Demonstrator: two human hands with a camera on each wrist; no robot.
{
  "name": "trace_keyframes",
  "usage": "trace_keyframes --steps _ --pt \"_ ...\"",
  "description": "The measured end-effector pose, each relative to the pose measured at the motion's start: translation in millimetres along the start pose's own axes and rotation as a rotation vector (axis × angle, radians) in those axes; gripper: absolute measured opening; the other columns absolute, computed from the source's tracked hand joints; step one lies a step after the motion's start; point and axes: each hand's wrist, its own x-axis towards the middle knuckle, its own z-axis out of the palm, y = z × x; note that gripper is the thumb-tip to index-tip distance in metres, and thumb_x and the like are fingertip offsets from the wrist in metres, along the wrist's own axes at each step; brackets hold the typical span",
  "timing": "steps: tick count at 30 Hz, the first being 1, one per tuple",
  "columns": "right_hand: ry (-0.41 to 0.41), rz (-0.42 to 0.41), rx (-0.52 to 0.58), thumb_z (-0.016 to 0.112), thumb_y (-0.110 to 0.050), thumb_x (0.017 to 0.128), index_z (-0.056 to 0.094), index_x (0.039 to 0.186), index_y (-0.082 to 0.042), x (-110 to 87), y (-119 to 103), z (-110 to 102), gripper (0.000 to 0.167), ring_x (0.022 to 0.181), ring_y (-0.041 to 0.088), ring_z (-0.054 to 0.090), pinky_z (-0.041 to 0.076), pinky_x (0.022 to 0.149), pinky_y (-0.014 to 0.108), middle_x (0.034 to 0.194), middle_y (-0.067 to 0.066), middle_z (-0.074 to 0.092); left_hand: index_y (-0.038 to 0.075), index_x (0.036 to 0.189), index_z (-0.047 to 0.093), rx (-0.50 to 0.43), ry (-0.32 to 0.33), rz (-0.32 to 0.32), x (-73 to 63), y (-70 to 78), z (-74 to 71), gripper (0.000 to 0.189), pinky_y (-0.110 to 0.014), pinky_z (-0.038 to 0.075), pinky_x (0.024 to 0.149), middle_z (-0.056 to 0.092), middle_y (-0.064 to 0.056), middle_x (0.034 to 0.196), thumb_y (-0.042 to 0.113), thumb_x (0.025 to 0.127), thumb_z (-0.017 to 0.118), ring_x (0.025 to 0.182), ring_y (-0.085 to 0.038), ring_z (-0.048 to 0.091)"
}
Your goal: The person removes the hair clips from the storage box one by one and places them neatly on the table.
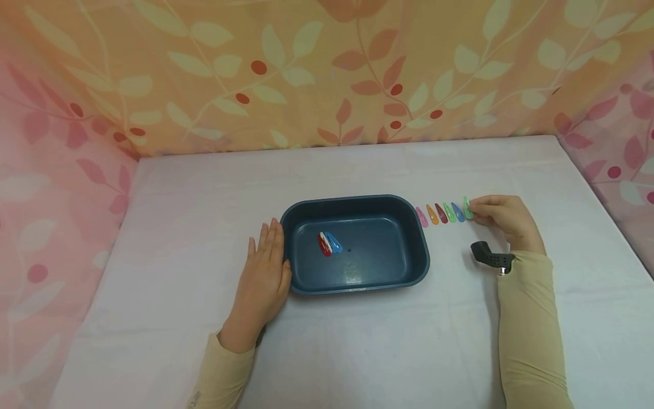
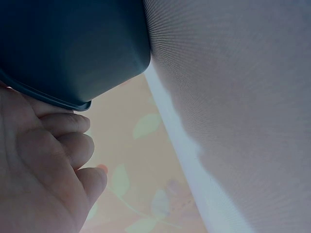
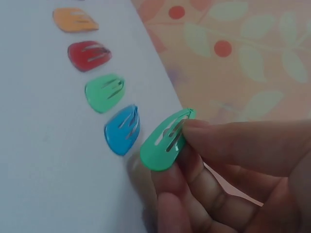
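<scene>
My right hand (image 1: 511,221) pinches a green snap hair clip (image 3: 167,141) between thumb and fingers, at the right end of a row of clips. A blue clip (image 3: 122,130) lies beside it on the white cloth. Further along the row are another green clip (image 3: 105,92), a dark red clip (image 3: 88,55), an orange clip (image 1: 432,214) and a pink clip (image 1: 421,217). My left hand (image 1: 263,275) rests against the left side of a dark blue plastic tub (image 1: 357,288), its fingers straight. Inside the tub, red, white and blue clips (image 1: 329,243) lie close together.
A white cloth (image 1: 194,227) covers the table. Behind it hangs a yellow curtain (image 1: 306,74) with a leaf pattern, and pink patterned fabric (image 1: 41,227) runs along both sides. A black camera mount (image 1: 490,255) sticks out from the right wrist.
</scene>
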Motion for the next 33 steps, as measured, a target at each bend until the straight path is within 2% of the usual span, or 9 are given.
trace_keyframes --steps 3,9,14,19,28,33 --pt "0.027 0.006 -0.081 0.068 -0.016 0.087 0.076 0.089 -0.018 1.4 2.8 0.2 0.009 0.072 -0.002 0.057 0.049 0.066 0.014 0.077 -0.021 0.062 -0.011 0.144 0.023 -0.001 -0.005 -0.004 -0.1 0.2 -0.2 0.061 -0.057 0.014 0.109 0.019 -0.021 0.153 0.013 0.091 0.044 0.14 -0.036 0.017" --pt "0.095 0.008 -0.234 0.069 -0.024 0.086 0.068 0.109 0.005 3.8 6.7 3.7 0.037 0.073 0.003 0.053 0.046 0.064 0.016 0.075 -0.02 0.06 -0.011 0.144 0.023 -0.004 -0.008 -0.006 -0.2 0.4 -0.2 0.061 -0.056 0.013 0.11 0.019 -0.021 0.153 0.013 0.091 0.043 0.141 -0.036 0.017" --pt "0.133 -0.008 -0.288 0.068 -0.022 0.087 0.065 0.111 0.009 3.1 5.4 7.1 0.039 0.073 0.005 0.051 0.043 0.063 0.018 0.074 -0.018 0.06 -0.011 0.144 0.023 -0.005 -0.008 -0.004 -0.4 0.2 -0.1 0.061 -0.056 0.013 0.11 0.019 -0.021 0.153 0.012 0.091 0.043 0.141 -0.036 0.017" --pt "0.132 -0.019 -0.324 0.066 -0.023 0.088 0.065 0.112 0.009 2.3 4.6 6.6 0.04 0.074 0.006 0.051 0.041 0.064 0.019 0.075 -0.015 0.06 -0.011 0.144 0.023 -0.004 -0.005 -0.003 -0.4 0.1 0.6 0.061 -0.056 0.013 0.109 0.019 -0.021 0.153 0.013 0.091 0.043 0.141 -0.036 0.017" --pt "0.1 0.003 -0.275 0.068 -0.027 0.087 0.062 0.114 0.012 1.2 8.2 -5.5 0.048 0.071 0.001 0.055 0.044 0.064 0.014 0.073 -0.017 0.064 -0.011 0.144 0.023 -0.001 0.007 0.002 0.0 -0.3 1.7 0.062 -0.056 0.014 0.109 0.02 -0.021 0.153 0.013 0.091 0.044 0.14 -0.036 0.018" --pt "0.081 -0.002 -0.207 0.07 -0.023 0.085 0.065 0.111 0.01 -1.0 8.5 -9.7 0.042 0.068 -0.002 0.058 0.045 0.064 0.014 0.07 -0.018 0.066 -0.01 0.144 0.022 -0.001 -0.002 -0.002 0.3 -0.8 1.9 0.062 -0.056 0.012 0.11 0.018 -0.021 0.153 0.013 0.092 0.043 0.141 -0.036 0.017"
